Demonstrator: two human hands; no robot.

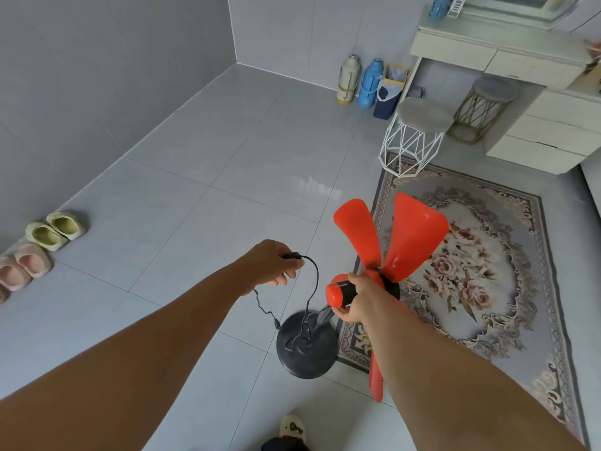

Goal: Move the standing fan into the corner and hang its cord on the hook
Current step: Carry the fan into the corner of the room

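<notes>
fan (390,242): orange plastic blades, glossy, paddle-shaped; 3 visible. Orange-and-black motor housing, round end cap. No guard seen.
base (307,345): 1 black disc, matte, on the floor tiles, right edge just beside the rug corner.
pole: dark, only a short stub visible under the right hand.
cord (313,281): 1 thin black wire, looping from the left hand down onto the base; second kinked run drops to a small plug-like piece near the base's left edge.
left hand (276,263): fingers curled, pinching the black end of the cord.
right hand (356,299): fingers wrapped round the motor housing, closed on it.
floor (195,196): pale glossy square tiles, thin grout lines.
rug (471,271): 1 woven, floral medallion, ornate border; to the right of the fan.
corner (235,61): grey panelled walls meeting, well apart from the fan; bare tiles between.
stools: 2 wire-frame, padded tops; white one (413,141) on the rug edge, brass-toned one (481,109) behind.
flasks (359,81): 2 by the back wall, 1 cream, 1 blue; dark bin beside.
slippers (42,245): 2 pairs along the left wall, green and pink.
hook: cannot tell.
</notes>
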